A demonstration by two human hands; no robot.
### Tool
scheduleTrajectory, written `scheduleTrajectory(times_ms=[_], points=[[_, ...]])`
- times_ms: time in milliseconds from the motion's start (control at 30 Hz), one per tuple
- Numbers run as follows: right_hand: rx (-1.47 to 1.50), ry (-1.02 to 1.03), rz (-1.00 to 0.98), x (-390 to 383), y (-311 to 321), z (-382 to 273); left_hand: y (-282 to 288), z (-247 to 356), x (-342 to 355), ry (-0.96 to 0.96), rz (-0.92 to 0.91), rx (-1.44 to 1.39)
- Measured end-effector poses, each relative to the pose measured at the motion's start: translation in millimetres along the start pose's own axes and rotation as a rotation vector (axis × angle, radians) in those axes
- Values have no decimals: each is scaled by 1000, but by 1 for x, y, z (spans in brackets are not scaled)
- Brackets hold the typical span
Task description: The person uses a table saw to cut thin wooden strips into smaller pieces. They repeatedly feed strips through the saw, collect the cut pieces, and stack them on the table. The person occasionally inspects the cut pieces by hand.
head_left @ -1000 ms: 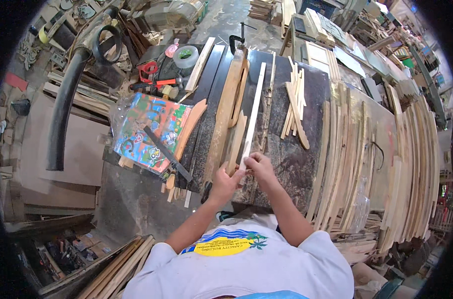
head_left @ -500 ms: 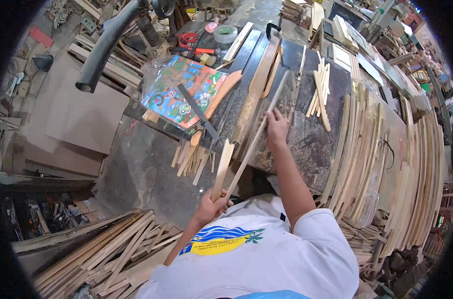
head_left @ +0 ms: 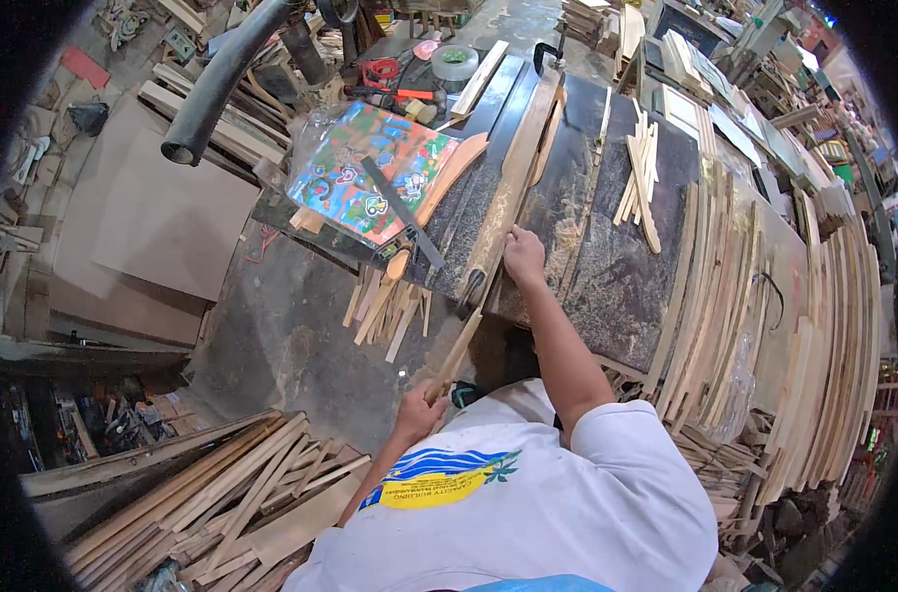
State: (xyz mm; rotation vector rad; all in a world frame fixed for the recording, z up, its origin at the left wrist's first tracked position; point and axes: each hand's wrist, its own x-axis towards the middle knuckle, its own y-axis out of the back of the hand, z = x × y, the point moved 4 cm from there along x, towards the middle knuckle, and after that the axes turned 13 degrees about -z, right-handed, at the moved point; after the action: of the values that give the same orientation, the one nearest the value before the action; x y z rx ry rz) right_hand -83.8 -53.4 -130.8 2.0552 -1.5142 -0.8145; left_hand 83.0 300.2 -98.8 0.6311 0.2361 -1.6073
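My left hand is closed round the near end of a pale wooden strip. The strip points away from me toward the near edge of the dark worktable, in line with a long wooden board fixed along it. My right hand is on the table with curled fingers against the right edge of that board; what lies under them is hidden. A black clamp grips the board's far end. Close to the board's near end is a dark slot.
Sawdust and a bundle of thin sticks lie on the table's right. To the left are a colourful printed sheet, a dark metal bar and a curved wooden piece. Long strips are stacked at right; more wood lies lower left.
Both wooden pieces have swung down toward the board, and the long thin stick no longer shows separately. My right hand has moved slightly left and nearer the board. My left hand moved slightly down.
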Motion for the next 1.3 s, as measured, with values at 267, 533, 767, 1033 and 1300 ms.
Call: scheduleTrajectory(times_ms=[267,533,767,1033,1300], points=[[-58,41,49,24,16,-6,0,-3,23,-143,294,267],[48,-57,36,46,33,-13,7,25,44,-352,492,490],[118,-157,146,68,36,-5,7,41,71,-354,532,516],[101,-65,163,49,25,-3,1,59,103,-340,605,595],[126,-85,87,-31,5,-13,-9,87,130,-260,653,539]])
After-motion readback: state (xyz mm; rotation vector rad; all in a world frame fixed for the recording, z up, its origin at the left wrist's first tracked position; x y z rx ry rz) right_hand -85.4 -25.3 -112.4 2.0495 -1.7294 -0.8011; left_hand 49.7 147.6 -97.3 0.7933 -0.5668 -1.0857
